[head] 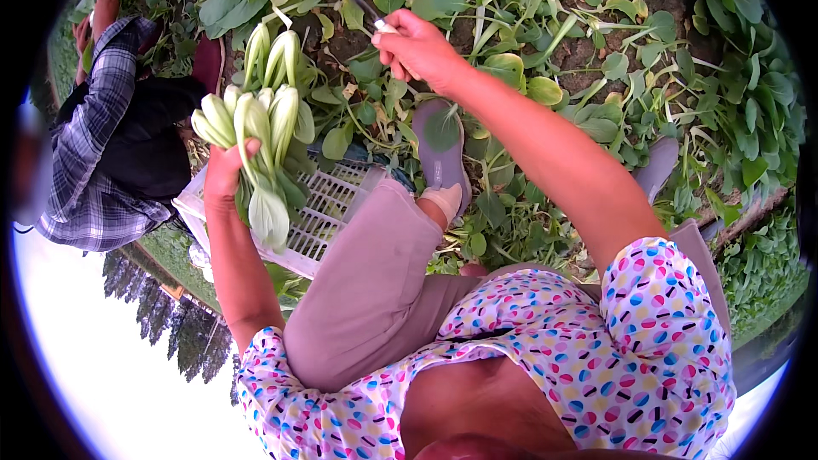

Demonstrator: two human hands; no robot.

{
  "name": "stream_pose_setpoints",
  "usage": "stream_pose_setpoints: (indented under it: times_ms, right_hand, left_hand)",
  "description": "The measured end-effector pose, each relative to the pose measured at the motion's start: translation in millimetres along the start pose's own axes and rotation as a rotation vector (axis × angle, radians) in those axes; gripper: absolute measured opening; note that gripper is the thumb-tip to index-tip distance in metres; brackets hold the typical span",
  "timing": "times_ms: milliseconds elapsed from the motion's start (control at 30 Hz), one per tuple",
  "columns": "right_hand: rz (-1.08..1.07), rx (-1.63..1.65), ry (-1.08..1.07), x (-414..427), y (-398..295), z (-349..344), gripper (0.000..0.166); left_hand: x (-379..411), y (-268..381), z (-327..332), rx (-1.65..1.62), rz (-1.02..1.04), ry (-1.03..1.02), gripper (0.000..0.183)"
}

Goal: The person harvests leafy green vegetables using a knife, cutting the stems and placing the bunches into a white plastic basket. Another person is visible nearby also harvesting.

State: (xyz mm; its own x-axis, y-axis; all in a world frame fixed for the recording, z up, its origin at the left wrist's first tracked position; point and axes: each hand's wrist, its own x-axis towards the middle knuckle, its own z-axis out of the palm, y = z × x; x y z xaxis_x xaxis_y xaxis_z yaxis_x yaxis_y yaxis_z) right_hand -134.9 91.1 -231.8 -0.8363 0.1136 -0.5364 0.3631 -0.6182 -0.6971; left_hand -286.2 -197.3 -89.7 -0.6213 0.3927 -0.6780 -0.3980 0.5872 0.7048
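My left hand (pixel 230 166) grips a bunch of bok choy (pixel 252 116), its pale stem bases pointing up and away and its green leaves hanging down over a white plastic crate (pixel 323 204). More bok choy heads (pixel 271 54) show just beyond the bunch; whether they are part of it I cannot tell. Out over the plants, my right hand (pixel 415 48) is closed around the handle of a small knife (pixel 363 5) with a dark, slightly curved blade that points away to the left. The crate's slatted wall shows beside my left knee.
Leafy bok choy plants (pixel 754 76) grow along the right and far side. Cut stalks and loose leaves (pixel 562 29) cover the soil before me. A co-worker in a plaid shirt (pixel 105 134) crouches close on the left. My left sandal (pixel 441 153) stands among the leaves.
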Motion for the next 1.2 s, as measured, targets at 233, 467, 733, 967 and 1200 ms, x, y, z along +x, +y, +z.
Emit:
stream_pose_setpoints:
  times_ms: [233,467,733,967,1200]
  right_hand:
    - [-0.115,0.142,-0.142,-31,-74,22,0.056]
    - [-0.012,0.371,-0.148,-2,-82,0,0.028]
    - [-0.128,-0.073,-0.033,-35,-91,-29,0.038]
    - [-0.273,0.050,-0.246,-55,-101,8,0.066]
    - [-0.295,-0.313,0.058,-54,-130,-16,0.042]
  left_hand:
    - [-13,3,29,-0.090,0.038,-0.133,0.095]
    - [-8,16,70,0.034,-0.038,-0.287,0.094]
    - [-3,5,56,-0.121,-0.028,-0.278,0.105]
    - [-23,36,117,-0.483,-0.070,-0.166,0.094]
    - [5,63,116,-0.510,0.251,-0.256,0.110]
